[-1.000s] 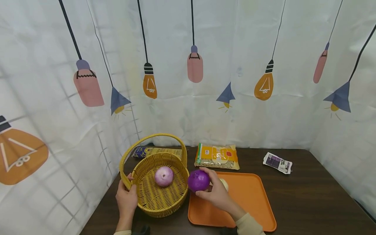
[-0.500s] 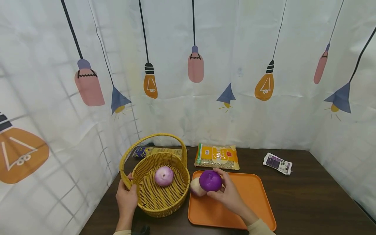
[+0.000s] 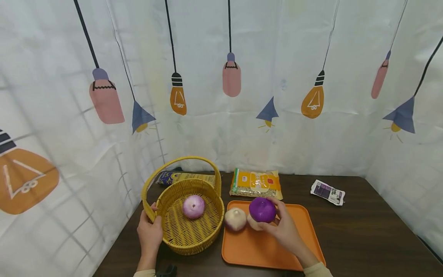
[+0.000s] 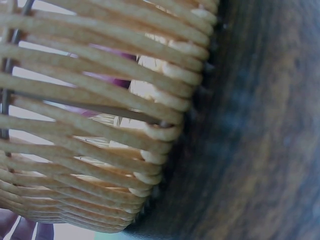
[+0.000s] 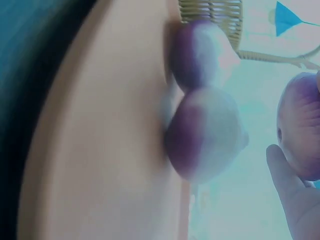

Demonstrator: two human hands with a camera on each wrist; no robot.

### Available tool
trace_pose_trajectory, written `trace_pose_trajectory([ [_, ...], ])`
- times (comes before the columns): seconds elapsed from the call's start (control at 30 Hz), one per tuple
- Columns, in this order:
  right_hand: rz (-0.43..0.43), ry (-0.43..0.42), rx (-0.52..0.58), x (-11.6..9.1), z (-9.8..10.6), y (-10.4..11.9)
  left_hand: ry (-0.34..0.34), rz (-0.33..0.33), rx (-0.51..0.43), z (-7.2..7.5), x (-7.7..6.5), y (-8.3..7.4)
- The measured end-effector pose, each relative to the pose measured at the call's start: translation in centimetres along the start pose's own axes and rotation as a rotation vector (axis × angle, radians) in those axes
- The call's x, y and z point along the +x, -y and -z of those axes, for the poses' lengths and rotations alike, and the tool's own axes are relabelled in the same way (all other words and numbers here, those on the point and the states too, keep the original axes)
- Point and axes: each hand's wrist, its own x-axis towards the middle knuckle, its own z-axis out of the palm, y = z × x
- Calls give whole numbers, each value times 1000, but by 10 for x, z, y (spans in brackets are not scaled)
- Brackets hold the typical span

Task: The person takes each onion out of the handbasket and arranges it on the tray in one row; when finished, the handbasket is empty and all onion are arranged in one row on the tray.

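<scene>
My right hand [image 3: 286, 229] holds a glossy purple turnip [image 3: 262, 210] between thumb and fingers, raised above the orange tray [image 3: 249, 252]. Two white-and-purple turnips sit on the tray: one turnip [image 3: 235, 219] near the basket, the other turnip [image 3: 253, 224] partly hidden below the held one. In the right wrist view those two turnips [image 5: 207, 135] touch, apart from the held turnip [image 5: 300, 125]. A pinkish-purple turnip [image 3: 194, 207] lies inside the yellow woven basket [image 3: 188, 248]. My left hand [image 3: 150, 232] grips the basket's left side by the handle base; its weave fills the left wrist view.
Behind the tray lies a yellow bag of grain [image 3: 256, 184]. A blue-and-yellow packet [image 3: 183, 177] is partly hidden behind the basket. Farther right on the dark table [image 3: 360, 231] is a small white-and-purple packet [image 3: 327, 192]. A patterned curtain [image 3: 277, 146] hangs around the back and sides.
My right hand has carried the purple turnip rightward from the basket's edge to above the tray, uncovering the turnips there. My left hand has stayed on the basket.
</scene>
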Motion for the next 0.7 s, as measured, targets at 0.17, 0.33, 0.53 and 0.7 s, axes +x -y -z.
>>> trace_pose_trajectory([
  [0.17, 15, -30, -8, -1, 11, -4, 1, -8, 0, 1, -1, 0],
  [0.33, -17, -84, -19, -3, 21, -14, -1, -16, -10, 2, -2, 0],
  [0.53, -84, -114, -47, -4, 29, -21, 1, -19, -15, 3, -2, -1],
  [0.7, -121, -142, -70, -6, 35, -26, 7, -28, -27, 2, -2, 0],
])
